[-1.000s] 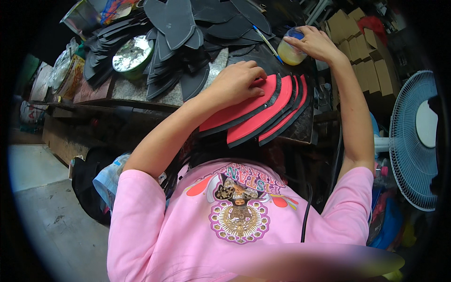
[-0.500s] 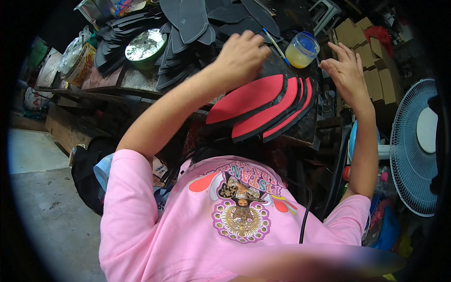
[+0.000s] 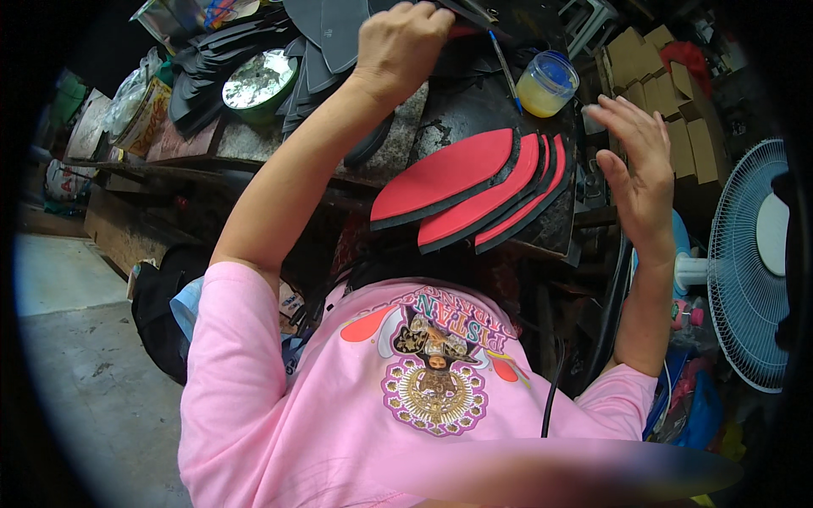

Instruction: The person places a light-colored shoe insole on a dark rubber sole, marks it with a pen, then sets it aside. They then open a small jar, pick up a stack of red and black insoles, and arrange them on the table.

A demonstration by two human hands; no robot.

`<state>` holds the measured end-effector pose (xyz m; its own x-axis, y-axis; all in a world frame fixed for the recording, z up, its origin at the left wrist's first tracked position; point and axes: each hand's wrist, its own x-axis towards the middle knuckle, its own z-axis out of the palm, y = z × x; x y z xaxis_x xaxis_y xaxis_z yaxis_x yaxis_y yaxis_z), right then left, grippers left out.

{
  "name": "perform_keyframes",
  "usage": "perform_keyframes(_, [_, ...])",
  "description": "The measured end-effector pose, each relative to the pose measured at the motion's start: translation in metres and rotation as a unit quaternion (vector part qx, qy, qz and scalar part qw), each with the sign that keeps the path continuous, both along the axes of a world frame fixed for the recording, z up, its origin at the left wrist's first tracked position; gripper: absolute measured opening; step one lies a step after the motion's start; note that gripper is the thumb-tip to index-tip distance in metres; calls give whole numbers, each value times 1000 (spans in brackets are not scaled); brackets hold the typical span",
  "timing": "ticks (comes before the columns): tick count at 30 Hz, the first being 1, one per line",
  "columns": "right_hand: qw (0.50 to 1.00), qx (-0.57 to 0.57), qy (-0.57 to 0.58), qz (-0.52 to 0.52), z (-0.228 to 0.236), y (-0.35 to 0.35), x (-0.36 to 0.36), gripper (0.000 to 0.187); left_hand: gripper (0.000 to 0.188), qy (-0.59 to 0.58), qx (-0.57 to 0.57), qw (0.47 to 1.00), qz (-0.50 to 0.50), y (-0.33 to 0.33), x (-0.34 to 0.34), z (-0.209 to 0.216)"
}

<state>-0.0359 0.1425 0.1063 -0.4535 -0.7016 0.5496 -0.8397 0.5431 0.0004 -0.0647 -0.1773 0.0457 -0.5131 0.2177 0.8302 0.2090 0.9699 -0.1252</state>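
My left hand (image 3: 400,44) is at the far edge of the view, over the dark sole-shaped sheets (image 3: 326,30). Its fingers are curled and closed, and what they hold, if anything, is hidden. A bit of red shows just right of it among the dark pieces. My right hand (image 3: 637,161) hangs in the air at the table's right side, fingers stretched and thumb apart, with nothing in it. Between the hands, a fanned row of sole-shaped pieces with red tops and black edges (image 3: 445,173) lies at the table's near edge.
A clear jar of yellowish stuff (image 3: 549,85) stands beside a blue pen (image 3: 506,72). Farther left sits a round container with a silvery top (image 3: 260,80). A fan (image 3: 749,262) stands at right, near cardboard boxes (image 3: 660,102). The dark worktable (image 3: 457,110) is scuffed.
My left hand has moved away from me and left, uncovering tabletop behind the red pieces. My right hand has come slightly nearer and turned. The dark sheets near the left hand have shifted.
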Motion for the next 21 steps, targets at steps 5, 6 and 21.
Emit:
perform_keyframes(5, [986,-158,-18,51,-6,-13,-5,58,25,97,83,988,-82,4,39,46])
perform_keyframes(6, [985,-160,-35,52,-7,-17,-4,65,25,108,92,984,-109,4,46,54])
perform_keyframes(21, [834,-361,-409,81,-45,-63,24,83,39,-207,696,506,-465,61,72,-5])
